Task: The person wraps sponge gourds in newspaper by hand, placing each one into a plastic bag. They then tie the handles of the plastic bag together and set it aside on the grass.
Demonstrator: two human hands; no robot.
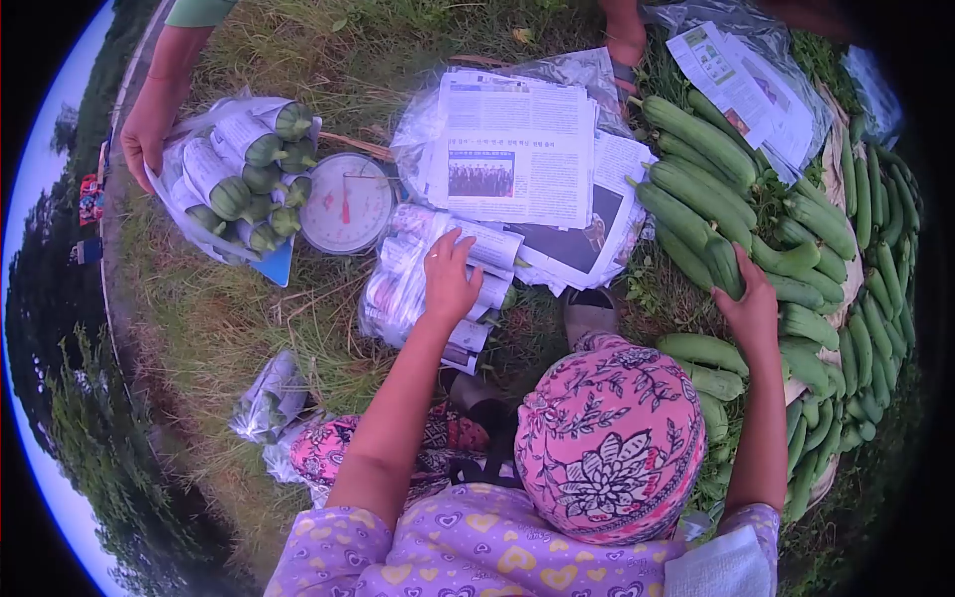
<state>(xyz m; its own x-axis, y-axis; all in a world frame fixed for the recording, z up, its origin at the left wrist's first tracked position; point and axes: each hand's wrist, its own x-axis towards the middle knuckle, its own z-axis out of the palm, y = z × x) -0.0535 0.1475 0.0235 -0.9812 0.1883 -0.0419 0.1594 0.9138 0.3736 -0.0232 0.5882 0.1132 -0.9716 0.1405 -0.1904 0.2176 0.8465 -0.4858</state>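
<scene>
My left hand (453,274) rests on top of a plastic-bagged bundle of paper-wrapped green vegetables (393,284), its fingers apart. On the right, my right hand (748,298) is closed round the lower end of a long green gourd (722,261), beside a pile of similar gourds (701,189). Printed newspaper sheets (517,149) lie over clear plastic ahead of me. Left of them, a round dial scale (346,204) stands next to a clear bag of partly paper-wrapped gourds (239,179).
Another person's hand (149,129) holds the clear bag's edge. A second hand (625,42) is near the newspapers at the top. More gourds (870,328) line the right side. A smaller wrapped bundle (271,398) lies on the grass by my patterned knee (612,438).
</scene>
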